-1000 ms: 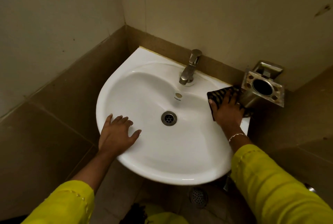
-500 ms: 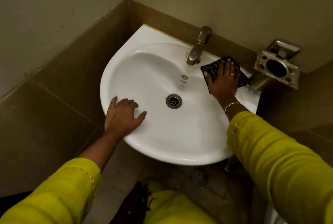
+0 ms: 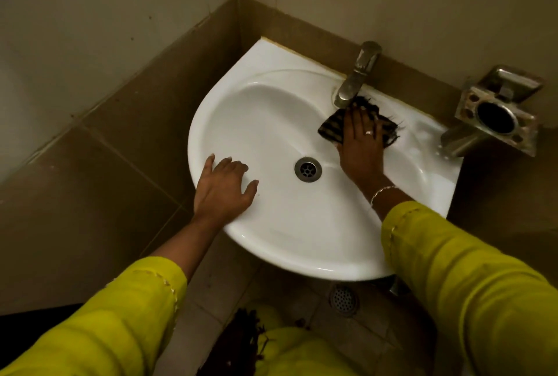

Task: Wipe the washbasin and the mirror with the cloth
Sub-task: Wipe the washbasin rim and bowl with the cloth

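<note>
**Cloth pressed beside the tap**

Head view: the right hand (image 3: 360,146) lies flat, fingers spread, pressing the dark patterned cloth (image 3: 329,127) against the white washbasin (image 3: 271,121) just below the tap (image 3: 356,76). The left hand (image 3: 225,189) rests open on the basin's near-left rim, fingers apart. The drain (image 3: 308,169) sits between them.
</note>
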A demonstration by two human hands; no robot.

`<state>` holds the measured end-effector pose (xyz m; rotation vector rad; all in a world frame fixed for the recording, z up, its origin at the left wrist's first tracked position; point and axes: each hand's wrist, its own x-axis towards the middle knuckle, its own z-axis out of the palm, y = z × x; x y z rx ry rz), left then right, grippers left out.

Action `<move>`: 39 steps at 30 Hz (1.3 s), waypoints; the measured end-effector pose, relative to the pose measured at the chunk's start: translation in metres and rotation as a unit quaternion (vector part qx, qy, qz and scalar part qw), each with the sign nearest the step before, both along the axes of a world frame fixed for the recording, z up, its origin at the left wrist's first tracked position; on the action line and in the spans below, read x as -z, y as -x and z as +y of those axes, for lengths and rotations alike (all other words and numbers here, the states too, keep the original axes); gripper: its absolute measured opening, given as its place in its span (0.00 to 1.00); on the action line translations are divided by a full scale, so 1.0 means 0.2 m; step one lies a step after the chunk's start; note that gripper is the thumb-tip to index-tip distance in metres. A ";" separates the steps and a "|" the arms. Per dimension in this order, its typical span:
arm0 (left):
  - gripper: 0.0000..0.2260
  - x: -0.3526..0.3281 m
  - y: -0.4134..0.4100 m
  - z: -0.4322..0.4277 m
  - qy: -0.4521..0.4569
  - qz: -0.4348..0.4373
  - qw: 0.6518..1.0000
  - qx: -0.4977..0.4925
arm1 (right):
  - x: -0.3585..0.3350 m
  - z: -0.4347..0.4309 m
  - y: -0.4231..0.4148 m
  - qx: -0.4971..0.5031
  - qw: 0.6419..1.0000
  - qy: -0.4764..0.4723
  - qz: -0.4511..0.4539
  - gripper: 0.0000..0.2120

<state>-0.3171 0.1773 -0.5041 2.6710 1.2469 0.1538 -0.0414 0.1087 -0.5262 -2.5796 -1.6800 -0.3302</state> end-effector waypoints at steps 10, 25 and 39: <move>0.34 0.00 0.00 0.01 -0.016 -0.016 1.000 -0.014 | -0.07 0.31 0.13 -0.070 0.995 0.053 0.036 0.31; 0.32 -0.01 0.00 -0.02 -0.002 -0.156 0.984 -0.082 | -0.12 0.75 0.22 -0.031 0.996 0.030 0.085 0.38; 0.37 -0.02 0.00 -0.02 0.020 -0.247 0.964 -0.100 | -0.08 0.86 0.61 -0.367 0.900 0.002 0.236 0.31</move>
